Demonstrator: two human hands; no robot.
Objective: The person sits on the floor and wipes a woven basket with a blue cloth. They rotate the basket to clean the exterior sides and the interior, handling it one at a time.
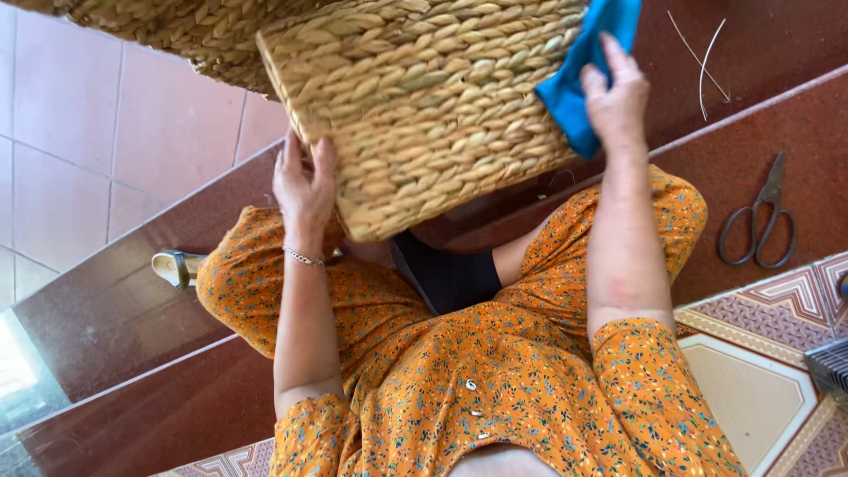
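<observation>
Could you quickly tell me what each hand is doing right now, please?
Left hand: open, fingers spread flat against the woven basket.
Right hand: pressing a blue cloth against the basket; closed grip cannot be told.

Count, head view:

- Woven baskets: 2. One rectangular, straw-coloured basket point(424, 106) at top centre; a 2nd woven basket point(168, 31) behind it, top-left corner, cut off by frame.
- Blue cloth point(587, 66): 1, against the near basket's right side.
- Hands: 2, left hand point(305, 181) & right hand point(614, 97).
- Bracelet point(303, 257): 1, on left wrist.
- Scissors point(758, 221): 1 pr, dark metal, near right edge of the red step.
- Thin pale strands point(702, 57): 2, crossed, top-right of the step.
- Sandal point(177, 265): 1 visible, pale, at left on the step.
- Patterned tiles, bottom-right corner: approx. 3 in part view; exact no. can't be told.
</observation>
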